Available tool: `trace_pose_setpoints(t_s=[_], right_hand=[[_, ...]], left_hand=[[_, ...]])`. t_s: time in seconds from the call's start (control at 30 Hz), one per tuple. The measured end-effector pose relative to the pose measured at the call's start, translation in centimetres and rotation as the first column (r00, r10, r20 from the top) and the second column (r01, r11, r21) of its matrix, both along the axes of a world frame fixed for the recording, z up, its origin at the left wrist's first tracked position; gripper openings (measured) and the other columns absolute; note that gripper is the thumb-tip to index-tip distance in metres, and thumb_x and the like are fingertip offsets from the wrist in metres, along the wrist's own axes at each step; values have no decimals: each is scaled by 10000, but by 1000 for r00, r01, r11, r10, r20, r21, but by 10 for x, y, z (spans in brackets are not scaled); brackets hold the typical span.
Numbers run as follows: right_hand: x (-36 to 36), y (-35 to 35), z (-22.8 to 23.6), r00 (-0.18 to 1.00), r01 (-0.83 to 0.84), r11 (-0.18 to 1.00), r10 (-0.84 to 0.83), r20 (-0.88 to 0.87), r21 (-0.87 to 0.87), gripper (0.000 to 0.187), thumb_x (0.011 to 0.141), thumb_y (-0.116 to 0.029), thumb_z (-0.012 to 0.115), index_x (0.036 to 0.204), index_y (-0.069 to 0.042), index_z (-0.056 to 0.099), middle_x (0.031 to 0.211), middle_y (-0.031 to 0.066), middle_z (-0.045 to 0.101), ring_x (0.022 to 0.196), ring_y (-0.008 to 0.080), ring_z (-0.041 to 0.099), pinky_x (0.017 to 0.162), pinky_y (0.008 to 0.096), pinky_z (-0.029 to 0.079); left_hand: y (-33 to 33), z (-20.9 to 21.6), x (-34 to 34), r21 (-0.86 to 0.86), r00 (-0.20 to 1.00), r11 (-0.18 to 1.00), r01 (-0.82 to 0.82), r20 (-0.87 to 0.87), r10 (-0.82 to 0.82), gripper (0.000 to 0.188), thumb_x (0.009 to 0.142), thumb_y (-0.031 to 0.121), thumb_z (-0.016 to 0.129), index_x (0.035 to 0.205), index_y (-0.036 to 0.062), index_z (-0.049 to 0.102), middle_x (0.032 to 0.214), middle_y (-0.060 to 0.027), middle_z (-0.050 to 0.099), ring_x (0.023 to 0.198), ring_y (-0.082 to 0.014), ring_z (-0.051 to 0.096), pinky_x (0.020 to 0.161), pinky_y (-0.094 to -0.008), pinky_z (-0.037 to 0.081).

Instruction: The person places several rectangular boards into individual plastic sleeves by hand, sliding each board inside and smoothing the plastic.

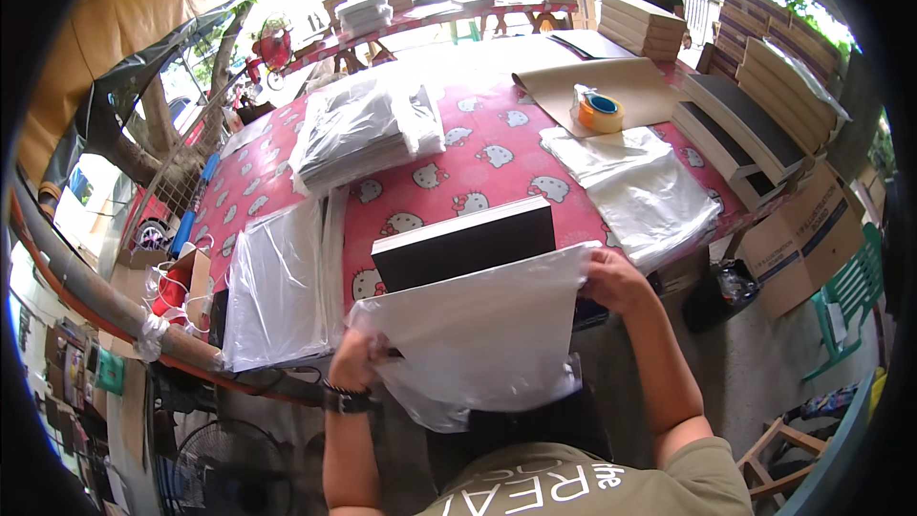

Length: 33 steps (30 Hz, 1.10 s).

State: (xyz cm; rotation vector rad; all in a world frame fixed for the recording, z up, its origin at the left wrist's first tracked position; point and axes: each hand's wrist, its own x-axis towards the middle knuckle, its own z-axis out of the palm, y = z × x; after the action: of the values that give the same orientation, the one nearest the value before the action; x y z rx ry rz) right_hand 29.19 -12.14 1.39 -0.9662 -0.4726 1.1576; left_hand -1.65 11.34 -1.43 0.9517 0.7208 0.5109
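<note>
A translucent white plastic bag [478, 334] is stretched between my two hands in front of my body. My left hand [357, 359], with a dark band at the wrist, is closed on the bag's left side. At its upper right corner, my right hand [617, 281] pinches the plastic. Just beyond the bag, on the pink patterned tablecloth [449, 175], lies a thick black-faced stack [468, 247] with pale edges. The bag's upper edge covers the near part of that stack. Whether anything is inside the bag, I cannot tell.
Plastic-wrapped stacks [358, 134] and flat plastic bags [277, 287] lie on the left. More bags [645, 191], a tape roll [600, 113], brown paper [583, 86] and black-faced stacks [745, 124] are on the right. Two people stand beyond the table. A green chair [852, 301] stands at right.
</note>
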Motion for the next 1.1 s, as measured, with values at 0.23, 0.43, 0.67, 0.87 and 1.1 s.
trace_pose_setpoints(t_s=[0.23, 0.43, 0.67, 0.87, 1.1], right_hand=[[-21, -39, -120, 944, 43, 975, -112, -309, -219, 104, 801, -123, 569, 890, -89, 526, 698, 7, 543, 519, 78, 473, 487, 204, 414], [-50, -78, -209, 884, 66, 938, -212, -416, -339, 134, 798, -61, 545, 922, -91, 505, 715, 33, 538, 524, 78, 463, 460, 183, 390], [-82, -81, -202, 958, 238, 827, -114, 262, -509, 147, 768, -67, 571, 903, -37, 523, 715, 57, 551, 531, 110, 480, 483, 242, 402], [-87, -84, -215, 822, 372, 760, -3, 570, -533, 197, 722, -48, 602, 900, -6, 528, 774, 78, 586, 687, 163, 553, 609, 282, 437], [-94, -78, -211, 551, 538, 691, 146, 821, -484, 212, 688, -53, 611, 886, -9, 552, 826, 137, 605, 766, 247, 592, 656, 316, 452]], left_hand=[[-45, -114, -41, -177, 998, 984, 24, -56, -34, 80, 750, 100, 542, 805, 44, 525, 610, 2, 454, 476, -67, 374, 434, -208, 323], [-78, -168, -58, -26, 977, 998, -53, -207, 47, 67, 745, 84, 513, 782, 47, 554, 618, 9, 453, 507, -65, 368, 465, -209, 318], [-81, -192, -56, -82, 919, 984, -156, -378, 114, 79, 698, 102, 524, 710, 24, 532, 560, -17, 459, 456, -80, 406, 417, -217, 299], [-80, -226, -50, 470, 751, 879, 86, -610, 253, 157, 712, 137, 523, 772, -7, 504, 666, -152, 557, 599, -259, 551, 512, -345, 404], [-95, -223, -38, 687, 572, 672, 276, -679, 459, 247, 759, 121, 468, 963, 3, 395, 827, -274, 556, 796, -451, 519, 666, -493, 407]])
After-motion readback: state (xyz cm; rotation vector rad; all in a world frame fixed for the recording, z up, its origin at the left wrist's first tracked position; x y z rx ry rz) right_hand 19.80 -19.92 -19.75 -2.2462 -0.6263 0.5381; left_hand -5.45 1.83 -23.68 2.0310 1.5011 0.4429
